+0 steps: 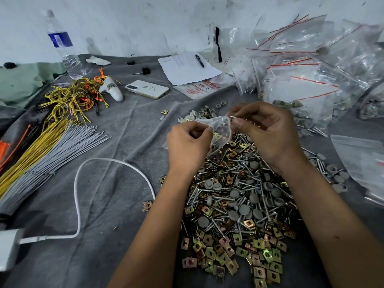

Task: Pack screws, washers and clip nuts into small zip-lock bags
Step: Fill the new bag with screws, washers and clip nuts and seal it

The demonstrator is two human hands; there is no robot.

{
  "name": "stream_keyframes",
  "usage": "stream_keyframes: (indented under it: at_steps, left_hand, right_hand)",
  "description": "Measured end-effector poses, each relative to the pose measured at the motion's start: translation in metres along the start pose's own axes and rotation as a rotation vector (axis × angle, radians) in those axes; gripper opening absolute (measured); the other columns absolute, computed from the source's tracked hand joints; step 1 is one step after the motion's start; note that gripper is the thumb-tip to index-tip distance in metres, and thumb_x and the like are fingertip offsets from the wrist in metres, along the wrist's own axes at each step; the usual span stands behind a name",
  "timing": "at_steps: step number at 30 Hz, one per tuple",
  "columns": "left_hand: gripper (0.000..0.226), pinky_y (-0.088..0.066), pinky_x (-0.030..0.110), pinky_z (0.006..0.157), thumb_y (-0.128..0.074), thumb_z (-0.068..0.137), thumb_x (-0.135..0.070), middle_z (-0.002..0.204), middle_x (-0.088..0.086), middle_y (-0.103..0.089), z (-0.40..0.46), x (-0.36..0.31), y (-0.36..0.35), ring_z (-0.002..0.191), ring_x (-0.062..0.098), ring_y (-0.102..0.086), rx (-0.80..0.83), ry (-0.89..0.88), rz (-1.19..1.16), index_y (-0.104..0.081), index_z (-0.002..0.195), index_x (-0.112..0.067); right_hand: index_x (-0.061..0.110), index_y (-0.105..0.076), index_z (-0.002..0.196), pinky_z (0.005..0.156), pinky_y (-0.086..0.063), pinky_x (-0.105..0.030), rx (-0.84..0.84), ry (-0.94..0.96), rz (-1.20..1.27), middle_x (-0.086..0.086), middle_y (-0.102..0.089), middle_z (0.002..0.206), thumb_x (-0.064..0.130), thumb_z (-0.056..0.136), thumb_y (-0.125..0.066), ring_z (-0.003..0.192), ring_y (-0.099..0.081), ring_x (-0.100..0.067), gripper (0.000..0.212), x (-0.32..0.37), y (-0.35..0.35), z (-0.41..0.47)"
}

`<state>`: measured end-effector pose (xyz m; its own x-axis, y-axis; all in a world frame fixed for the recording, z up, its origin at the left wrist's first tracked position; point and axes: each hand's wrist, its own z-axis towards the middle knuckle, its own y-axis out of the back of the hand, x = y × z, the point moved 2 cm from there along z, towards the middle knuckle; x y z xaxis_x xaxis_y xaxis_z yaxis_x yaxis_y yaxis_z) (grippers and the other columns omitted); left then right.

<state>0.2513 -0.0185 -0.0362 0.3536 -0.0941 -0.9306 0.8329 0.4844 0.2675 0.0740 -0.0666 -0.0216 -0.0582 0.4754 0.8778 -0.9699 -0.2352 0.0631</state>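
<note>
A small clear zip-lock bag (220, 129) hangs between my two hands above the parts pile, with a few clip nuts and screws inside it. My left hand (188, 145) pinches the bag's left edge. My right hand (268, 133) pinches its right edge and holds a screw (233, 117) at the bag's mouth. Below lies a big heap of screws (234, 183), grey washers (244, 209) and yellowish clip nuts (255, 258) on the grey cloth.
Filled and empty zip-lock bags (315, 80) pile up at the right. A phone (147, 89), paper with a pen (187, 67), a water bottle (62, 44), bundled cable ties (47, 150), coloured wires (76, 98) and a white charging cable (79, 204) lie to the left.
</note>
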Motion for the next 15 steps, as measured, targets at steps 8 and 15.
stream_keyframes:
  at_steps: [8,15]
  left_hand:
    - [0.014,-0.05,0.024,0.05,-0.073,0.091,-0.015,0.062,-0.006,-0.07,-0.002,-0.003,0.0,0.053,0.009,-0.064,-0.018,-0.046,0.052,-0.078,0.079,-0.016]
    - [0.019,-0.048,0.018,0.048,-0.072,0.09,-0.01,0.059,-0.008,-0.069,-0.004,-0.006,-0.003,0.05,0.006,-0.064,-0.001,-0.078,0.085,-0.076,0.074,-0.018]
  right_hand:
    - [0.019,-0.08,0.103,0.081,-0.055,-0.023,0.03,0.137,-0.503,0.007,-0.072,0.098,0.014,0.088,-0.078,0.093,-0.068,-0.006,0.016,0.006,-0.001,-0.003]
    - [0.017,-0.073,0.084,0.061,-0.047,-0.009,0.073,0.115,-0.571,0.014,-0.068,0.075,0.014,0.077,-0.088,0.069,-0.066,-0.004,0.017,0.006,-0.009,-0.007]
